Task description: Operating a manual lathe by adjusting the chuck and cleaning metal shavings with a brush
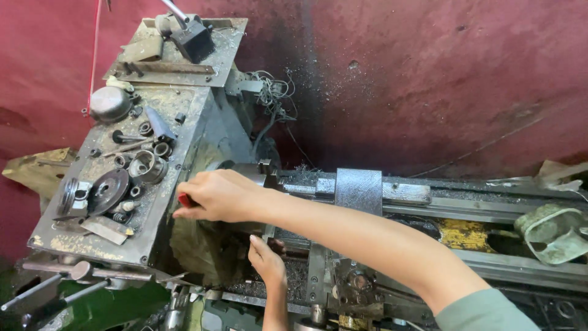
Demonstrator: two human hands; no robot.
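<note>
I look down on a grimy metal lathe. My right hand (217, 196) reaches left across it and is closed round a red-handled tool (182, 200) at the headstock's edge, just in front of the dark chuck (248, 170). My left hand (267, 260) comes up from below, its back toward me. Its fingertips rest against a dark part under the chuck, and what it grips is hidden. A grey steel block (358, 190) sits on the bed to the right of my forearm.
The headstock top (73, 239) carries several rings, a dark pulley disc (109, 190), a metal bowl (110, 103) and flat bars. Levers (49, 288) stick out at lower left. A pale green casting (551, 233) lies on the bed at right. A red wall stands behind.
</note>
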